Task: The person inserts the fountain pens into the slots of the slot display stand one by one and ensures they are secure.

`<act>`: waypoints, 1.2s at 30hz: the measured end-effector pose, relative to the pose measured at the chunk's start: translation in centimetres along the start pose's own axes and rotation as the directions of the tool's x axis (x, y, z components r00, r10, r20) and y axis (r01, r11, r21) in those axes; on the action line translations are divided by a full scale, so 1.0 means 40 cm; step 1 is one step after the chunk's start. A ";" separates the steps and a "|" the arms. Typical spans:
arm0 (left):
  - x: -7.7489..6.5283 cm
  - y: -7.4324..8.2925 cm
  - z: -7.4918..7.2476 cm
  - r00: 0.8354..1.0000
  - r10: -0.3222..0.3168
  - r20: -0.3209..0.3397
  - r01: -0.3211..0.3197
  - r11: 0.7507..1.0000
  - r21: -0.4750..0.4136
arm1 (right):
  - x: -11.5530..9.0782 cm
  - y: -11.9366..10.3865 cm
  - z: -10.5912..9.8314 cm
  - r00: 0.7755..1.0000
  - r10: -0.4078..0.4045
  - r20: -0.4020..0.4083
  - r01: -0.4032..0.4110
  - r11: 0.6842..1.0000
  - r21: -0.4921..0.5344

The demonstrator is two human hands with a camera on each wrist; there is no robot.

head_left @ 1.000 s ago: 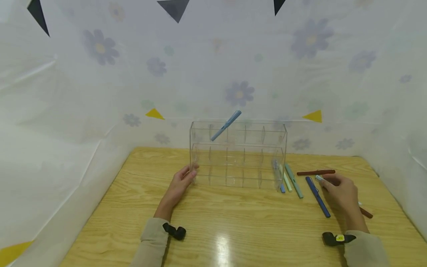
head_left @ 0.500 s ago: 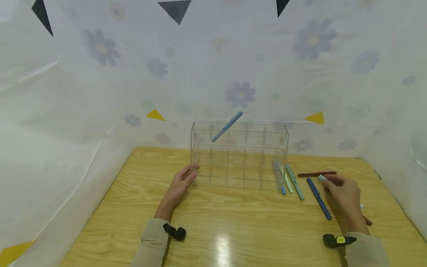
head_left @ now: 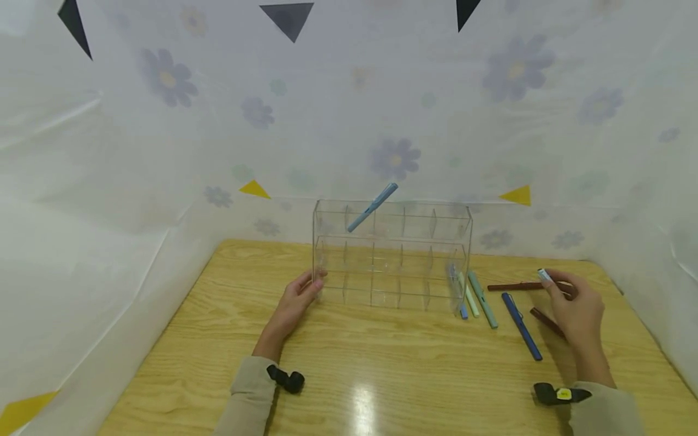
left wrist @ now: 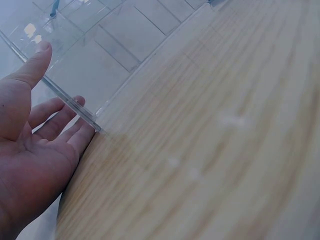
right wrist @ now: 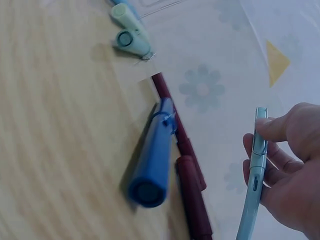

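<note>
A clear plastic organizer [head_left: 387,297] with rows of compartments stands upright on the table. My left hand [head_left: 297,297] holds its left side, thumb in front and fingers behind the edge, as the left wrist view shows. One light blue pen [head_left: 373,207] leans slantwise in the organizer's top row. At the right, my right hand [head_left: 580,306] pinches a pale blue pen [right wrist: 258,160] with a clip between thumb and fingers, raised over the table. Below and left of that hand lie a dark blue pen [head_left: 521,327] and two dark red pens [right wrist: 192,200].
Close to the organizer's right end lie a grey-green pen [head_left: 482,300], a pale green pen [head_left: 472,301] and a blue pen [head_left: 464,312], partly seen through the plastic. A flowered white sheet [head_left: 349,121] walls in the wooden table [head_left: 338,363] at the back and sides.
My right hand has lifted the pale blue pen and moved slightly right and away from me, uncovering more of the nearer dark red pen. The left hand stays on the organizer.
</note>
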State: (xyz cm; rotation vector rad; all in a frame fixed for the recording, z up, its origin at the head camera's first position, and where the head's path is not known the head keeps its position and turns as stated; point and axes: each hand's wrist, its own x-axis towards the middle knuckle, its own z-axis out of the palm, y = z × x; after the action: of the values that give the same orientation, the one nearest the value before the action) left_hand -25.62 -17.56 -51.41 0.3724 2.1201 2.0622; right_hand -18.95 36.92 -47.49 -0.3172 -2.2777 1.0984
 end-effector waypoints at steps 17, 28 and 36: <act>0.002 -0.005 -0.006 1.000 0.011 -0.017 -0.011 1.000 0.010 | 0.001 -0.102 -0.013 0.999 -0.021 0.046 0.009 0.967 0.255; 0.001 -0.004 -0.001 1.000 0.012 -0.016 -0.012 1.000 0.000 | -0.026 -0.155 -0.005 0.969 -0.002 0.245 -0.109 0.892 0.439; -0.001 -0.001 0.000 1.000 0.009 -0.011 -0.009 1.000 -0.002 | -0.036 -0.186 0.010 0.971 -0.001 0.237 -0.120 0.861 0.495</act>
State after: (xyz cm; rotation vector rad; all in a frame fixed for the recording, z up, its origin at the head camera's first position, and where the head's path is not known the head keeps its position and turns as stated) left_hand -25.60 -17.56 -51.45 0.3719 2.1261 2.0755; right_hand -17.74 31.31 -42.50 -0.0454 -2.0702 1.7941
